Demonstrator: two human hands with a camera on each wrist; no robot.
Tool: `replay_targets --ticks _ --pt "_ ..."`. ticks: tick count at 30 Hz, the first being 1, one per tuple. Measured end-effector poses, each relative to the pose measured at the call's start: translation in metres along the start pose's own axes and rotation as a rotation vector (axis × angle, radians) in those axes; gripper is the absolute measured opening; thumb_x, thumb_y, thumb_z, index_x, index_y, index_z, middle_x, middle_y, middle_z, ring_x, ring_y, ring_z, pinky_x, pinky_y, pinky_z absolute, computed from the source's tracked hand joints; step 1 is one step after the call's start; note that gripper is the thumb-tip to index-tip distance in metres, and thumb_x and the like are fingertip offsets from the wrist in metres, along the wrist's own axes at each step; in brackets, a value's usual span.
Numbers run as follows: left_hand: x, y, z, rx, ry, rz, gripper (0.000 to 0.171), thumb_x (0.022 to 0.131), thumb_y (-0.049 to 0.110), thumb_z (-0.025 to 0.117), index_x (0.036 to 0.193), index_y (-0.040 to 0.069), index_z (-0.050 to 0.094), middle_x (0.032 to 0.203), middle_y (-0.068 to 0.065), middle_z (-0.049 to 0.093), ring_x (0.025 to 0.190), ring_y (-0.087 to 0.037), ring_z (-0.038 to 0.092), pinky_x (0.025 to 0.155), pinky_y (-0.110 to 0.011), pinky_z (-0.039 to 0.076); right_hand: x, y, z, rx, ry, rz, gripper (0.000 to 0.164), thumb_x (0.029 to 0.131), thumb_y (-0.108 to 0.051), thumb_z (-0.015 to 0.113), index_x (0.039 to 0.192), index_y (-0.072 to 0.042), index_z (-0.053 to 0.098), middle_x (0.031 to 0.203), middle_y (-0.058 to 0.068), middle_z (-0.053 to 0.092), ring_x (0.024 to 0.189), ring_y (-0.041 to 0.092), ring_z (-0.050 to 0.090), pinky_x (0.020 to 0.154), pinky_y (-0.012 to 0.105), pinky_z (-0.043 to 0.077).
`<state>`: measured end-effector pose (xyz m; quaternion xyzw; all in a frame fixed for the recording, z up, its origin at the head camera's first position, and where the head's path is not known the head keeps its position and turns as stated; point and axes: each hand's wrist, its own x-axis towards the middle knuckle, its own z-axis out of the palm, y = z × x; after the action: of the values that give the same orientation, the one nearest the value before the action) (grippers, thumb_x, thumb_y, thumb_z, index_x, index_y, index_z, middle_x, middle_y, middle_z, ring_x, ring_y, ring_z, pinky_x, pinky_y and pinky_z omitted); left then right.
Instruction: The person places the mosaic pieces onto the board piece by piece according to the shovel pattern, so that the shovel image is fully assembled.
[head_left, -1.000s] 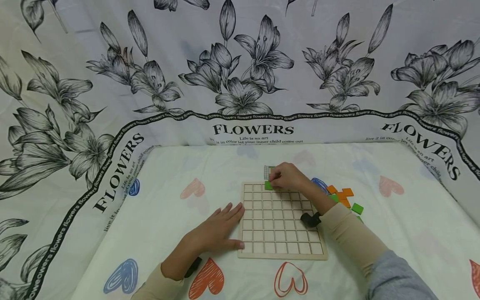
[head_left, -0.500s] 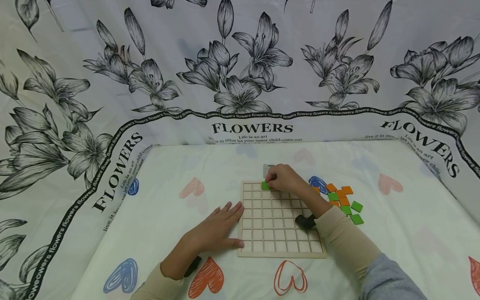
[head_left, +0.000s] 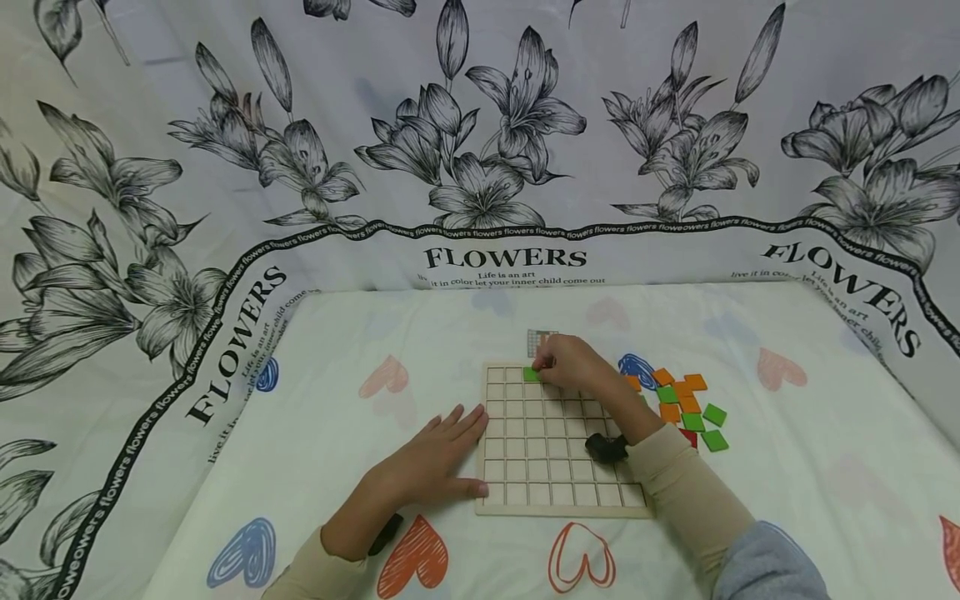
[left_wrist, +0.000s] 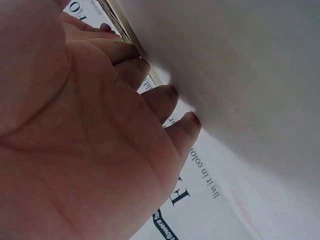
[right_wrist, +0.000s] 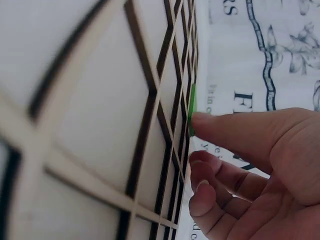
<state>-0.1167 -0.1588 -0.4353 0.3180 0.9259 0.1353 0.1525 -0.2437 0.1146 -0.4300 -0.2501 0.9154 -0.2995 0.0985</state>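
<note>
A square wooden grid board (head_left: 562, 510) lies on the cloth. My left hand (head_left: 431, 467) lies flat at its left side, fingers spread, with the fingertips and thumb right at the frame; the left wrist view shows the palm (left_wrist: 90, 135) and fingertips by the board's edge. At the board's far row, a green square tile (head_left: 531, 375) sits in a cell, third from the left. My right hand (head_left: 576, 367) is over that row. In the right wrist view its thumb (right_wrist: 220, 125) presses the green tile's edge, while the other fingers (right_wrist: 205, 197) are loosely bent, apart from it.
Several loose orange tiles (head_left: 669, 412) and green tiles (head_left: 715, 414), plus a red tile (head_left: 688, 437), lie right of the board, partly behind the right forearm. A small printed grid card (head_left: 535, 340) lies beyond the far edge. Patterned cloth (head_left: 480, 125) hangs behind.
The green tile went from tilted between the right fingers at the board's far edge to lying in a cell. The right hand shifted slightly; the left hand stayed in place.
</note>
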Motion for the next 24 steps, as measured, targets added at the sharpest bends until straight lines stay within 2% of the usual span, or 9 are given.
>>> replay_targets --ticks 5,7,12,13,16,18,21,22,24 --pt "0.001 0.000 0.001 0.006 -0.003 -0.002 0.096 0.091 0.061 0.061 0.161 0.007 0.021 0.166 -0.007 0.017 0.151 -0.034 0.012 0.118 -0.055 0.018 -0.007 -0.002 0.000 -0.024 -0.031 -0.034 0.015 0.091 -0.005 0.072 0.104 -0.001 0.078 0.091 0.005 0.071 0.078 0.018 0.059 0.068 0.033 0.047" --pt "0.001 0.000 0.002 0.002 -0.002 -0.001 0.096 0.092 0.061 0.062 0.160 0.007 0.021 0.166 -0.007 0.017 0.151 -0.034 0.013 0.118 -0.055 0.018 -0.013 -0.003 -0.006 -0.024 -0.064 -0.034 0.018 0.093 -0.007 0.071 0.108 0.000 0.077 0.095 0.006 0.070 0.078 0.018 0.058 0.069 0.034 0.047" --pt "0.002 0.001 0.001 0.000 -0.002 0.004 0.095 0.092 0.059 0.062 0.160 0.007 0.021 0.166 -0.008 0.017 0.151 -0.034 0.013 0.118 -0.055 0.018 -0.035 -0.001 -0.042 -0.029 -0.106 -0.004 0.019 0.096 -0.009 0.066 0.110 0.000 0.075 0.107 0.010 0.070 0.092 0.023 0.064 0.080 0.041 0.055" --pt "0.002 0.001 0.001 0.002 -0.002 0.004 0.096 0.092 0.059 0.062 0.160 0.007 0.021 0.166 -0.008 0.017 0.151 -0.034 0.013 0.118 -0.055 0.018 -0.040 0.001 -0.051 -0.038 -0.114 0.010 0.017 0.096 -0.008 0.065 0.107 0.000 0.075 0.105 0.010 0.070 0.089 0.024 0.064 0.078 0.042 0.055" --pt "0.002 0.002 0.000 0.006 0.001 0.007 0.095 0.092 0.059 0.063 0.160 0.006 0.022 0.166 -0.008 0.018 0.151 -0.034 0.014 0.118 -0.056 0.018 -0.057 0.008 -0.073 -0.067 -0.143 0.124 0.010 0.093 -0.005 0.066 0.088 -0.003 0.074 0.084 0.004 0.067 0.070 0.020 0.058 0.063 0.036 0.051" --pt "0.001 0.002 -0.001 0.008 0.002 0.007 0.096 0.092 0.059 0.063 0.160 0.006 0.022 0.166 -0.008 0.018 0.151 -0.035 0.014 0.118 -0.056 0.018 -0.067 0.013 -0.082 -0.081 -0.187 0.221 0.020 0.090 -0.005 0.068 0.071 -0.007 0.067 0.066 -0.001 0.055 0.056 0.015 0.045 0.053 0.030 0.042" --pt "0.000 0.002 -0.001 0.008 0.002 0.008 0.095 0.092 0.059 0.062 0.160 0.005 0.022 0.166 -0.009 0.018 0.151 -0.035 0.014 0.118 -0.056 0.018 -0.077 0.019 -0.085 -0.113 -0.257 0.364 0.033 0.085 -0.005 0.072 0.057 -0.013 0.056 0.053 -0.003 0.041 0.047 0.012 0.032 0.047 0.026 0.031" --pt "0.000 0.002 -0.002 0.005 0.002 0.007 0.095 0.092 0.059 0.062 0.160 0.005 0.022 0.166 -0.009 0.018 0.151 -0.035 0.014 0.118 -0.056 0.018 -0.078 0.021 -0.084 -0.136 -0.280 0.391 0.035 0.084 -0.006 0.073 0.056 -0.013 0.055 0.051 -0.003 0.041 0.046 0.012 0.031 0.046 0.026 0.031" --pt "-0.001 0.002 -0.002 0.006 0.003 0.007 0.096 0.092 0.059 0.062 0.160 0.006 0.022 0.166 -0.009 0.018 0.151 -0.035 0.014 0.118 -0.056 0.018 -0.079 0.024 -0.081 -0.180 -0.309 0.431 0.028 0.082 -0.010 0.077 0.061 -0.011 0.060 0.055 0.001 0.050 0.048 0.014 0.042 0.047 0.026 0.037"
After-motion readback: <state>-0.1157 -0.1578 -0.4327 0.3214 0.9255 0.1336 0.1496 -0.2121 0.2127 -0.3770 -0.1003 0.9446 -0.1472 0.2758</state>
